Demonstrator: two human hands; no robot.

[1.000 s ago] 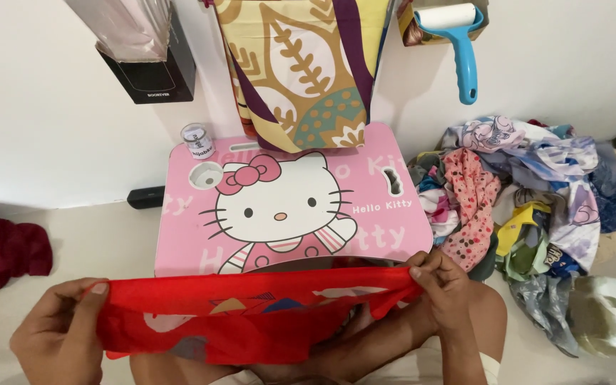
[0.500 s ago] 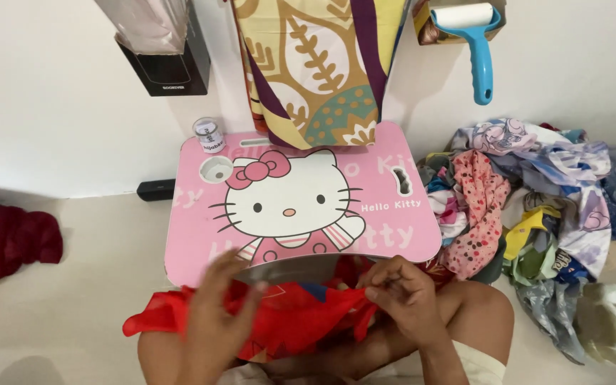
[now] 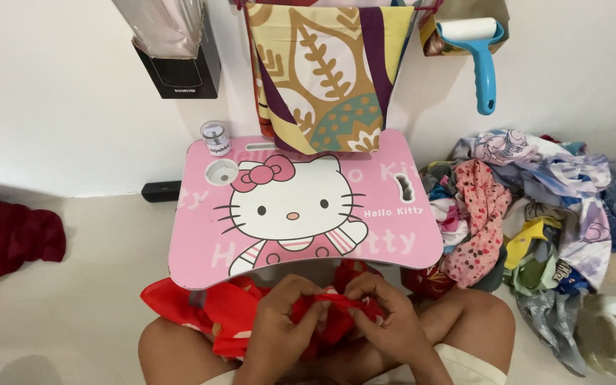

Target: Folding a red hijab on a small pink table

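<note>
Your left hand [image 3: 279,321] and right hand [image 3: 386,321] both pinch the red cloth [image 3: 229,314], bunched in your lap below the pink lap table [image 3: 201,242]. Looks soft, light, floppy; grip edges, not the middle.

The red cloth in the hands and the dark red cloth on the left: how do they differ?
The red cloth is bright red with a pattern; the dark red cloth is plain maroon. The left hand and right hand grip the red cloth on the lap; the dark red cloth lies untouched on the floor. Both are crumpled.
</note>
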